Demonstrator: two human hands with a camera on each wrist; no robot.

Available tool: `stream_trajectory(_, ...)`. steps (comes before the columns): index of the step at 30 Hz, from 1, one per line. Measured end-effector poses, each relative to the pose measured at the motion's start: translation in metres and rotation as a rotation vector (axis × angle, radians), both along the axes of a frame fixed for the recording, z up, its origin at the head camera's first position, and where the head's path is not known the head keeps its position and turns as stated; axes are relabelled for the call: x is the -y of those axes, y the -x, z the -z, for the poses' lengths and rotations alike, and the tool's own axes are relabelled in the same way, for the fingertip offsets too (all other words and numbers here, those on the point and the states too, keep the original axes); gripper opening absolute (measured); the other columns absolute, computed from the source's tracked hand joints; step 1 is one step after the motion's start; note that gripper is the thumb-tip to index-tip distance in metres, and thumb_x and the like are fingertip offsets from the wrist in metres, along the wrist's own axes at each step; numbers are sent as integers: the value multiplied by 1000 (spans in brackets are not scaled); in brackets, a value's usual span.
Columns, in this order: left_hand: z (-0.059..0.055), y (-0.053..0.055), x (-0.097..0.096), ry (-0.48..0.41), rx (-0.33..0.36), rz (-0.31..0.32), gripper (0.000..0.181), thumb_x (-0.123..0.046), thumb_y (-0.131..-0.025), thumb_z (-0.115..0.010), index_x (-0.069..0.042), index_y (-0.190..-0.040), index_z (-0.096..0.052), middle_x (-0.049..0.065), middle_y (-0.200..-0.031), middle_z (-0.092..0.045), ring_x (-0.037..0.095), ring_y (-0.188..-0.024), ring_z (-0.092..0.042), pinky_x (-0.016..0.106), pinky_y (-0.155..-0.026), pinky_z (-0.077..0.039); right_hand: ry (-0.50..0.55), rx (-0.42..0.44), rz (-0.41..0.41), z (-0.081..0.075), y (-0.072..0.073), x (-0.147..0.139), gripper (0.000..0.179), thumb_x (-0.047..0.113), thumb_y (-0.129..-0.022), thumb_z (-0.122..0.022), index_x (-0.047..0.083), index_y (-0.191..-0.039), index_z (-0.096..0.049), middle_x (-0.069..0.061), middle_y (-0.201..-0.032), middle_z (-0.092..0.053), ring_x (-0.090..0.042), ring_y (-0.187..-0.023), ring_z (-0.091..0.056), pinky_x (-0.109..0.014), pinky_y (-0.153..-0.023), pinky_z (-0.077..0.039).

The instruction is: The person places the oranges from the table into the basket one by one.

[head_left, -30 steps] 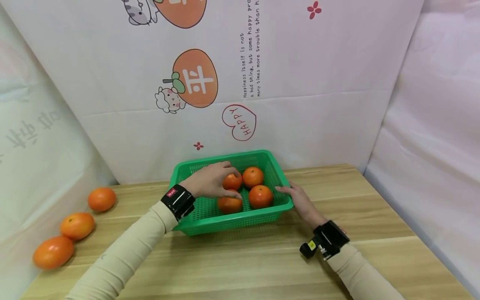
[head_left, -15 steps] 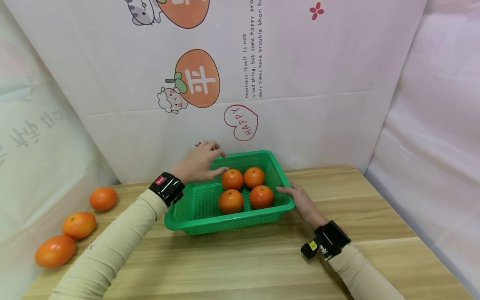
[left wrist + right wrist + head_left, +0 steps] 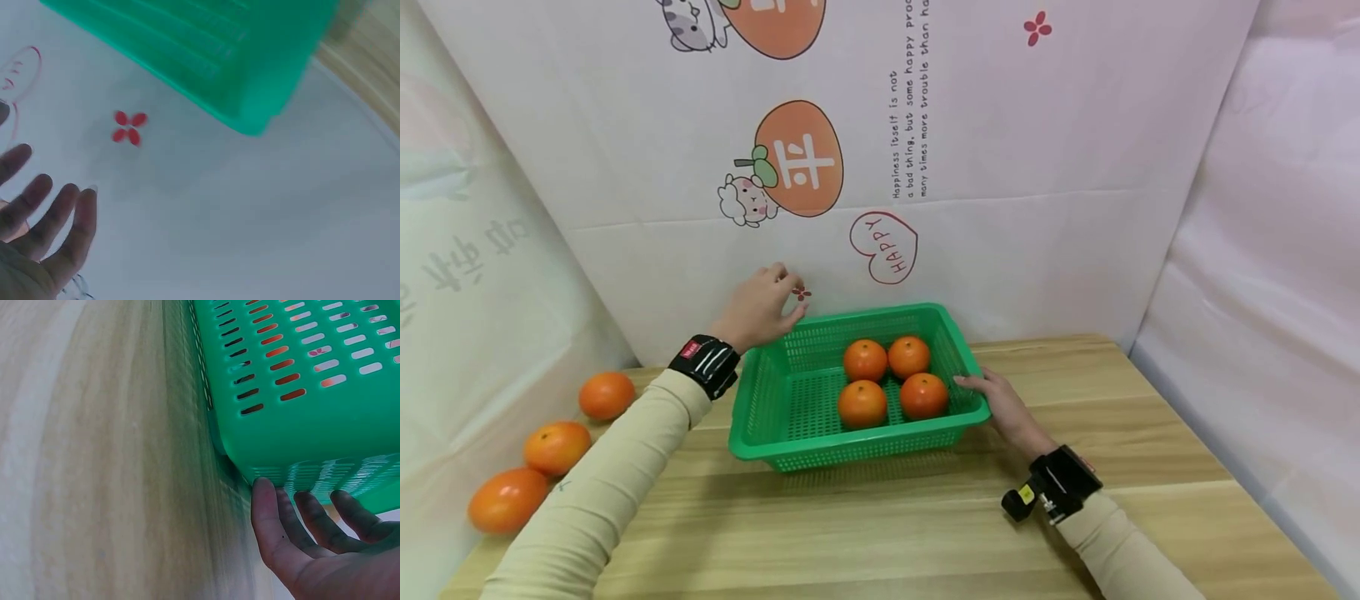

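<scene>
Left hand [image 3: 760, 305]: raised at the basket's far left corner, in front of the white backdrop [image 3: 1037, 125]. Released, nothing in it. Fingers apart and loosely bent, thumb out to the right. Left wrist view has the fingertips clear of the basket, which is blurred there. Left sleeve [image 3: 613, 496] runs diagonally from bottom left up to the black wrist camera [image 3: 706, 365]; wrist sits lower than the knuckles in head view.

Right hand [image 3: 1007, 407]: grasping the right end of the green basket [image 3: 820, 457]. Thumb over the rim, fingers on the outside wall, visible in right wrist view. Right sleeve [image 3: 1127, 546] comes in from bottom right.

Basket sits on the wood table [image 3: 850, 533], back edge near the backdrop. Four oranges in its right half, two by two: back left orange [image 3: 865, 361], back right orange [image 3: 909, 357], front left orange [image 3: 862, 405], front right orange [image 3: 924, 397].

Three more on the table, far left, in a slanted row: near orange [image 3: 509, 500], middle orange [image 3: 557, 447], far orange [image 3: 606, 396]. Left hand well apart from them.
</scene>
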State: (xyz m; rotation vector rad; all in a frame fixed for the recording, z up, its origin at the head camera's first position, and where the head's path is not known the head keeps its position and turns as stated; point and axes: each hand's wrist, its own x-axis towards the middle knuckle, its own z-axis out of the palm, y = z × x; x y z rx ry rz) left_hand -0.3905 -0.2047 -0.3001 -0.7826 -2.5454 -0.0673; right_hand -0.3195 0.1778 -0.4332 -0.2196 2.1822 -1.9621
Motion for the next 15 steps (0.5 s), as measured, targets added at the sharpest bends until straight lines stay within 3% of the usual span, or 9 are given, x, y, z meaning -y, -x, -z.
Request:
stream_trajectory(4,4,6,20,0,7,-86,34,-24,-101,-63,2,-122,-68,21,-113,-64,36,-96,-65,49,-81,-58,5,4,-9,2,-1,-1,65,29,-109,-50,-5,-161,-32,-23,-134,-69,-6,-98,-73,-23,-86,-60)
stream_trajectory(8,11,9,45,-4,42,-185,37,-23,-102,-61,4,-128,-64,26,-123,-61,43,-108,-64,55,-82,-59,14,-4,-10,3,0,-1,65,30,-108,-52,-5,-160,-33,-14,-122,-76,-5,-93,-74,-23,-83,-60)
stream_trajectory(15,28,12,91,-12,143,-330,46,-25,-102,-58,5,-136,-55,33,-130,-53,54,-108,-62,63,-76,-58,1,-10,-5,1,0,-1,64,30,-108,-52,-3,-160,-35,-9,-113,-79,-6,-90,-74,-24,-83,-60)
